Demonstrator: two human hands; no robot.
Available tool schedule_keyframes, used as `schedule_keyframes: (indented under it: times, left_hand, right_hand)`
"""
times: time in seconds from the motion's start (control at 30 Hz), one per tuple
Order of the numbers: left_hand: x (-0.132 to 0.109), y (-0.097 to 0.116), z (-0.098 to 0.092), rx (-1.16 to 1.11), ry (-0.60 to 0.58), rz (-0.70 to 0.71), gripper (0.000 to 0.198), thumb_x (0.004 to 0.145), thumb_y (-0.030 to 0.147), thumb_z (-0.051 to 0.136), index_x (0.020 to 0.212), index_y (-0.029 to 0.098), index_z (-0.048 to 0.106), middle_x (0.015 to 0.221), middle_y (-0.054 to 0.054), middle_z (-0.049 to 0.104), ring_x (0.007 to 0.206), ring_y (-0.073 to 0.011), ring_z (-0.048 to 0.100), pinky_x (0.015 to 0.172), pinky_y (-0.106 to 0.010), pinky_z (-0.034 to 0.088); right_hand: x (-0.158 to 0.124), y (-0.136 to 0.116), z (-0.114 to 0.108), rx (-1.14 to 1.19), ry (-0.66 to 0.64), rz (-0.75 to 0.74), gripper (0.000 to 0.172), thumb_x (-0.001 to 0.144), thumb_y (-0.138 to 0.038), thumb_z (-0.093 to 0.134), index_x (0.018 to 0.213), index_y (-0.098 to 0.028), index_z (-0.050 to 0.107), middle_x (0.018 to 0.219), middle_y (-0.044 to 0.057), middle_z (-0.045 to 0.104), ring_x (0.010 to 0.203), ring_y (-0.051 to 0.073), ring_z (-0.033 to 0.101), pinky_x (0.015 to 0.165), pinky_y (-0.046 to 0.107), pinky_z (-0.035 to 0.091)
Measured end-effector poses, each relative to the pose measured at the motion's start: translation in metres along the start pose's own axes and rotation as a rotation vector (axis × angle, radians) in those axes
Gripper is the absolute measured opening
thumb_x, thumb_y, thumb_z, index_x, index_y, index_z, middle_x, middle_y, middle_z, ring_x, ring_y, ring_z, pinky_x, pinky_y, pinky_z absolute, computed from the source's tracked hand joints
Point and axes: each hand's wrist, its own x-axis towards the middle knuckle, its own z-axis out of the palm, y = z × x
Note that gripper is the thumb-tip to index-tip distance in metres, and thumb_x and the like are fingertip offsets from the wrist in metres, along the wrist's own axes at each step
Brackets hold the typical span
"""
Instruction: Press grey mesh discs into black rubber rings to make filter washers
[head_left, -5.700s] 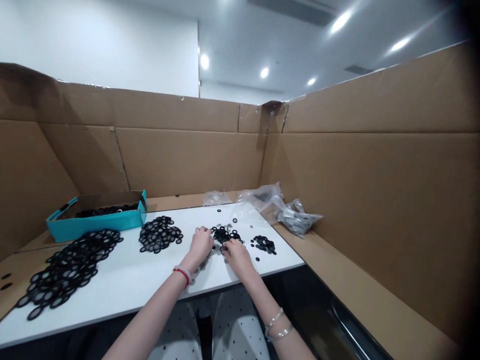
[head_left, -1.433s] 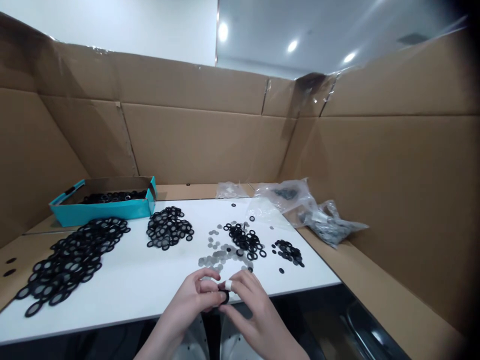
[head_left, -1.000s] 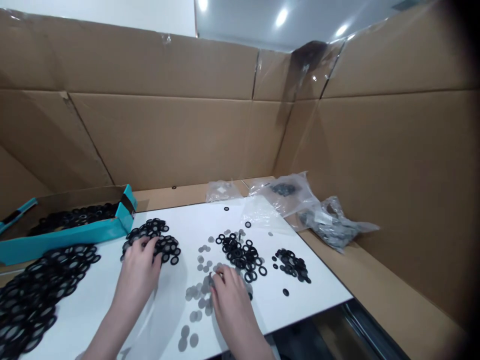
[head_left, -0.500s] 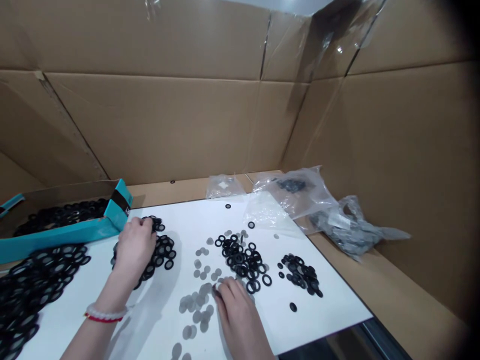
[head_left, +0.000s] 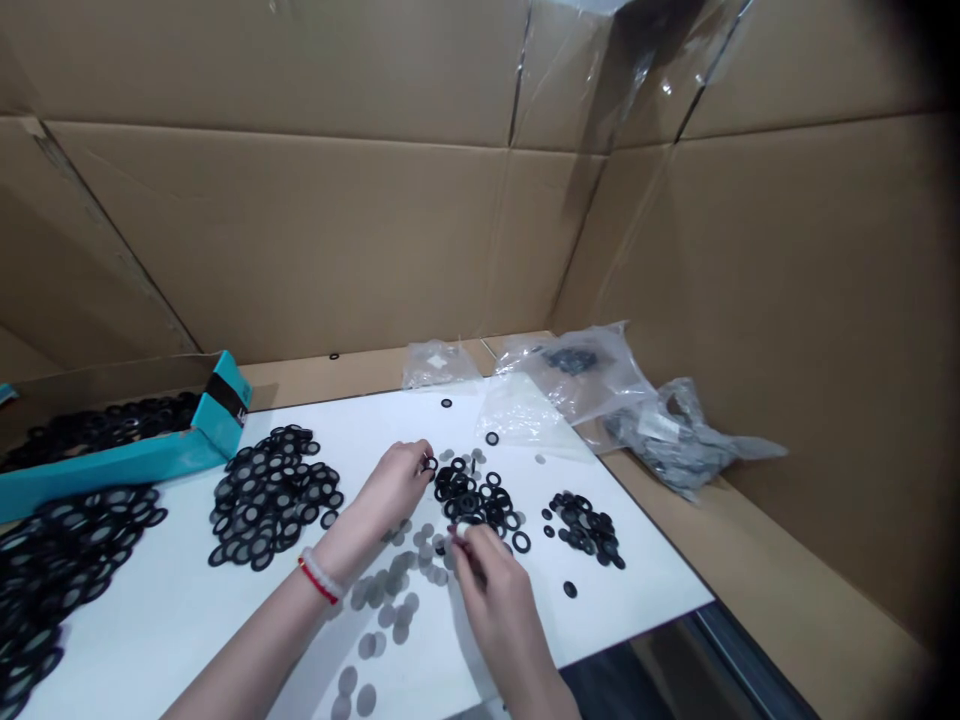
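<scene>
My left hand (head_left: 394,487) pinches a small black rubber ring (head_left: 430,464) at its fingertips, at the near edge of a heap of loose black rings (head_left: 469,500). My right hand (head_left: 489,582) has its fingertips together just below that heap, beside scattered grey mesh discs (head_left: 397,590). Whatever those fingers hold is hidden. A pale patch shows at the fingertips. To the left lies a heap of black rings fitted with mesh (head_left: 270,495), with a larger heap (head_left: 67,560) beyond it. A small black ring cluster (head_left: 585,530) lies to the right.
A teal cardboard tray (head_left: 112,468) holding black rings stands at the back left of the white tabletop (head_left: 150,610). Clear plastic bags (head_left: 574,365) lie at the back right on a cardboard surface. Tall cardboard walls (head_left: 300,240) enclose the back and right.
My left hand has moved right from the ring-and-mesh heap to the loose rings and holds a ring. My right hand has risen slightly off the discs. The view has shifted slightly.
</scene>
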Motion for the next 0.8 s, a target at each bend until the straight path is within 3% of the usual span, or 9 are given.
schedule_keyframes:
  times: [0.07, 0.2, 0.43, 0.57, 0.67, 0.8]
  left_hand:
    - [-0.014, 0.008, -0.009, -0.228, -0.027, -0.009, 0.021, 0.079, 0.016, 0.051, 0.096, 0.016, 0.062, 0.078, -0.005, 0.067, 0.074, -0.0193, 0.061, 0.071, -0.031, 0.048]
    - [-0.052, 0.034, -0.028, -0.722, -0.057, -0.072, 0.020, 0.076, 0.023, 0.059, 0.094, 0.017, 0.068, 0.094, -0.007, 0.072, 0.083, -0.0205, 0.065, 0.076, -0.031, 0.051]
    - [-0.109, 0.064, -0.042, -0.960, 0.002, -0.252, 0.025, 0.069, 0.024, 0.069, 0.093, 0.016, 0.070, 0.096, -0.009, 0.072, 0.087, -0.0234, 0.066, 0.081, -0.035, 0.052]
    - [-0.140, 0.068, -0.035, -1.070, 0.023, -0.267, 0.020, 0.068, 0.024, 0.071, 0.086, 0.016, 0.068, 0.090, -0.006, 0.071, 0.084, -0.0202, 0.064, 0.079, -0.031, 0.050]
    - [-0.167, 0.070, -0.030, -1.135, -0.003, -0.322, 0.022, 0.064, 0.022, 0.074, 0.082, 0.016, 0.062, 0.072, -0.001, 0.066, 0.072, -0.0153, 0.061, 0.073, -0.028, 0.047]
    - [-0.204, 0.078, -0.022, -1.224, 0.000, -0.413, 0.029, 0.058, 0.019, 0.075, 0.077, 0.017, 0.053, 0.052, 0.008, 0.051, 0.054, -0.0082, 0.047, 0.059, -0.022, 0.038]
  right_hand:
    - [0.007, -0.003, -0.006, 0.134, 0.068, 0.032, 0.014, 0.092, -0.025, 0.047, 0.090, -0.018, 0.058, 0.088, 0.007, 0.063, 0.080, 0.018, 0.062, 0.069, 0.027, 0.050]
    - [0.012, -0.014, -0.014, 0.359, 0.141, 0.070, 0.019, 0.088, -0.031, 0.055, 0.100, -0.017, 0.060, 0.094, 0.008, 0.067, 0.088, 0.020, 0.064, 0.078, 0.030, 0.053]
    - [-0.016, -0.038, -0.016, 0.361, 0.178, 0.040, 0.016, 0.085, -0.029, 0.058, 0.097, -0.018, 0.060, 0.089, 0.007, 0.064, 0.084, 0.019, 0.063, 0.075, 0.029, 0.053]
    - [-0.040, -0.051, -0.021, 0.402, 0.041, 0.021, 0.014, 0.085, -0.029, 0.058, 0.092, -0.017, 0.060, 0.091, 0.007, 0.062, 0.081, 0.017, 0.063, 0.072, 0.028, 0.052]
    - [-0.062, -0.059, -0.025, 0.344, -0.095, -0.015, 0.014, 0.087, -0.030, 0.056, 0.082, -0.017, 0.060, 0.080, 0.003, 0.060, 0.074, 0.015, 0.058, 0.067, 0.025, 0.048]
    - [-0.095, -0.065, -0.023, 0.222, -0.122, -0.050, 0.025, 0.087, -0.029, 0.053, 0.066, -0.017, 0.047, 0.066, -0.002, 0.046, 0.065, 0.011, 0.045, 0.060, 0.022, 0.038]
